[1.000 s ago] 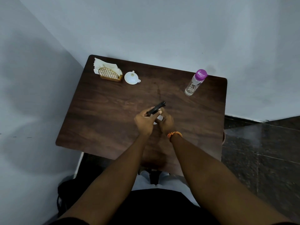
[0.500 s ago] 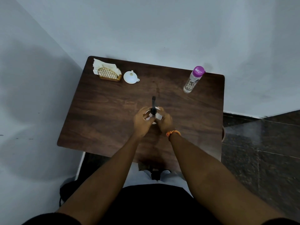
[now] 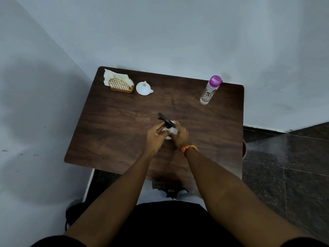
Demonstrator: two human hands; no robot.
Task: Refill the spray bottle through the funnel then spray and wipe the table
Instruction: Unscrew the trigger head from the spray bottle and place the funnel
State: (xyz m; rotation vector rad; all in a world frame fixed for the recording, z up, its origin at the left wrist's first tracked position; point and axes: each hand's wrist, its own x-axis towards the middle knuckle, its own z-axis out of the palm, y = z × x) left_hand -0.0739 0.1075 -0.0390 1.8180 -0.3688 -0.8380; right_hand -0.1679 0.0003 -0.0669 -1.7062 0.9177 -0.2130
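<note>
In the head view, the clear water bottle (image 3: 208, 92) with the purple cap is showing the word "cafe" down its side; it is standing near the far right corner of the table (image 3: 114, 122). At the table's middle, the left hand (image 3: 156, 135) is curling its fingers round the black spray head (image 3: 164, 119), and the right hand (image 3: 180, 136) is gripping the white spray bottle (image 3: 172, 130) below it. The white funnel (image 3: 143, 88) is lying near the table's far left corner, just beside the napkin holder (image 3: 119, 83).
</note>
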